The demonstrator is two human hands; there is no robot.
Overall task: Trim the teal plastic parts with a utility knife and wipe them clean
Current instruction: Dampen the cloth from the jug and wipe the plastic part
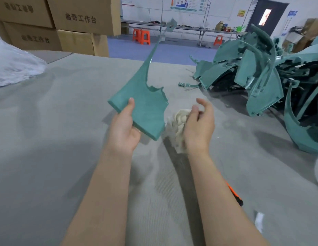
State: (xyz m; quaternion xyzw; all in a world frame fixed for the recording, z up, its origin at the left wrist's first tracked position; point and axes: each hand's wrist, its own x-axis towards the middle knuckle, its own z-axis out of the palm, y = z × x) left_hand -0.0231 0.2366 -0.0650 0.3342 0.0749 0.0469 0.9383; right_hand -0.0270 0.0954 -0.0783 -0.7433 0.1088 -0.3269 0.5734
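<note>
My left hand (123, 129) grips the near corner of a long teal plastic part (145, 103), thumb on top, and holds it above the grey table (57, 139). The part tapers to a thin tip that points away. Just to its right, my right hand (198, 125) holds a cream-coloured rag (179, 121) with curled fingers, close to the part's near edge. An orange and black utility knife (234, 194) lies on the table, partly hidden behind my right forearm.
A heap of teal plastic parts (261, 71) fills the table's right side, with small trimmed scraps (184, 85) in front of it. Cardboard boxes (57, 23) stand at the back left beside a white plastic bag (12, 64). Orange stools (141, 36) stand beyond the table.
</note>
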